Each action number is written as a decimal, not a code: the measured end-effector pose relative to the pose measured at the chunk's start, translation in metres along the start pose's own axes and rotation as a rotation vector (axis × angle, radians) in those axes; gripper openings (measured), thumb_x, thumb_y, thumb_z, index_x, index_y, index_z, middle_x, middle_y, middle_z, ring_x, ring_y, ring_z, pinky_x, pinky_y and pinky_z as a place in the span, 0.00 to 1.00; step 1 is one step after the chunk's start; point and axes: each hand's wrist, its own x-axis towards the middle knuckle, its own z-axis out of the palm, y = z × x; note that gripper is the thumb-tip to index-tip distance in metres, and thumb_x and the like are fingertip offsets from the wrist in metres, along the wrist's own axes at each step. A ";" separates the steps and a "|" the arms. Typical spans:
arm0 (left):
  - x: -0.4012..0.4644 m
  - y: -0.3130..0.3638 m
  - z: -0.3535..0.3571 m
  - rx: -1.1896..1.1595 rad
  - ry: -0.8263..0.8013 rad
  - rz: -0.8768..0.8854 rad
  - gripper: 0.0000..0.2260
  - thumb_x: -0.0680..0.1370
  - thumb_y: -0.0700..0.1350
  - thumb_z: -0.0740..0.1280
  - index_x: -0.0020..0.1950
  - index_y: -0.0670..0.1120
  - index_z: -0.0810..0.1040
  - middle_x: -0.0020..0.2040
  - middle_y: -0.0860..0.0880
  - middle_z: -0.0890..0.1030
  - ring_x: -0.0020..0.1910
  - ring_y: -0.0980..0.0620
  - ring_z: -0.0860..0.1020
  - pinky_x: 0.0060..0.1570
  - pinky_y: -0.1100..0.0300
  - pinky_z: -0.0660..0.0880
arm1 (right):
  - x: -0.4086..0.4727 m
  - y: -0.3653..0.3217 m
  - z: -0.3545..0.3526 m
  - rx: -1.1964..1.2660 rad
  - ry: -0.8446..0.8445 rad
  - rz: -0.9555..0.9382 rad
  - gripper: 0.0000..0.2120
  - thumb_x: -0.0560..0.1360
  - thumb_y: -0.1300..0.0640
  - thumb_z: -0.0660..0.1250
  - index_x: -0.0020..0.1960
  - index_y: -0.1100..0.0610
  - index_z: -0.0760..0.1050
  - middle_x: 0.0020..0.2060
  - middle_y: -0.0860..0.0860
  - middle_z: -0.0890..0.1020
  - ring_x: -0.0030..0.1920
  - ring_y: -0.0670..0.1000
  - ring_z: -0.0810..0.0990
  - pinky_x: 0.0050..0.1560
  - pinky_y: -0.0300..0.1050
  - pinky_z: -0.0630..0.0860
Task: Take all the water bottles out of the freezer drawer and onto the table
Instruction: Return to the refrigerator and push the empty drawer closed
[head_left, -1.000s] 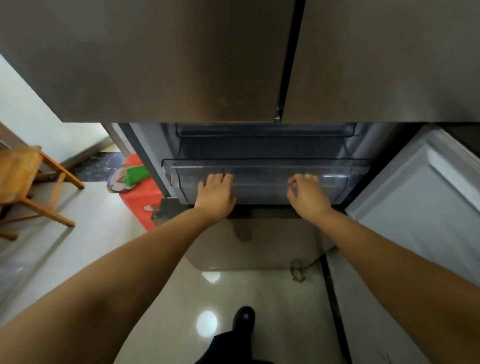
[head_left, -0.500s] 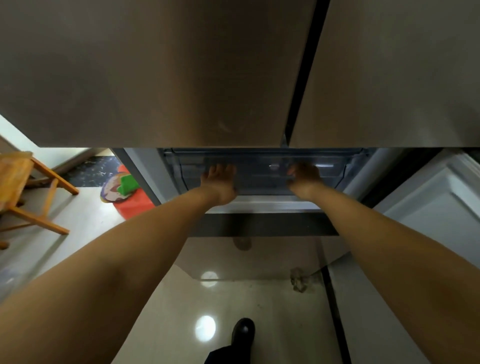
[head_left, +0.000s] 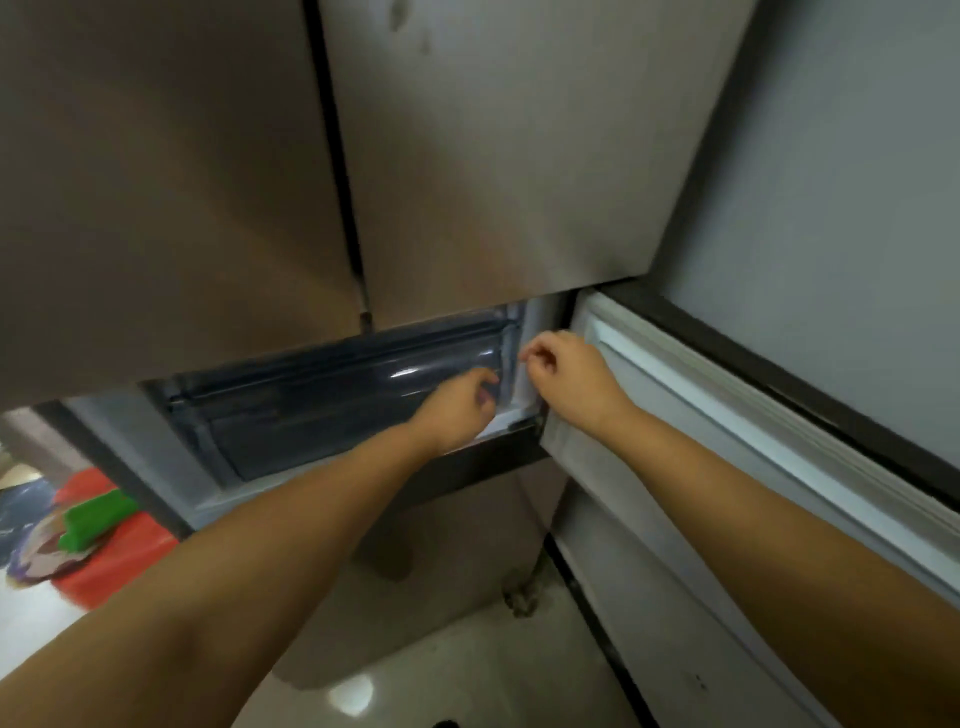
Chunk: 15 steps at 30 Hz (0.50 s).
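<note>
Freezer drawer pushed in, both hands at its right end

Freezer drawer (head_left: 332, 410) sits in the compartment below the two upper fridge doors (head_left: 467, 156). Left hand (head_left: 457, 410), fingers curled, rests against the drawer's clear front near its right corner; whether it grips anything I cannot tell. Right hand (head_left: 563, 376), fingers loosely curled, is beside the open lower door (head_left: 727, 441). No bottles show. Red bag (head_left: 104, 551) on the floor, left.
</note>
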 end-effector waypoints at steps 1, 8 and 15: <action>0.000 0.024 0.006 -0.034 0.016 0.097 0.15 0.78 0.41 0.61 0.65 0.45 0.72 0.55 0.43 0.79 0.54 0.45 0.78 0.53 0.56 0.74 | -0.013 -0.003 -0.027 -0.018 0.116 -0.050 0.08 0.77 0.60 0.61 0.50 0.58 0.79 0.44 0.50 0.74 0.41 0.47 0.73 0.43 0.37 0.65; -0.017 0.188 0.082 -0.034 0.186 0.735 0.15 0.79 0.43 0.62 0.65 0.43 0.73 0.61 0.45 0.76 0.61 0.48 0.74 0.62 0.56 0.68 | -0.148 0.063 -0.202 -0.413 0.470 0.164 0.09 0.77 0.57 0.60 0.51 0.56 0.78 0.47 0.54 0.77 0.49 0.52 0.76 0.50 0.48 0.72; -0.027 0.236 0.140 0.393 0.030 0.619 0.22 0.81 0.57 0.49 0.74 0.53 0.62 0.75 0.53 0.63 0.76 0.53 0.56 0.74 0.42 0.41 | -0.252 0.129 -0.225 -0.504 0.004 0.498 0.23 0.82 0.43 0.46 0.62 0.52 0.73 0.58 0.57 0.78 0.56 0.58 0.76 0.57 0.52 0.73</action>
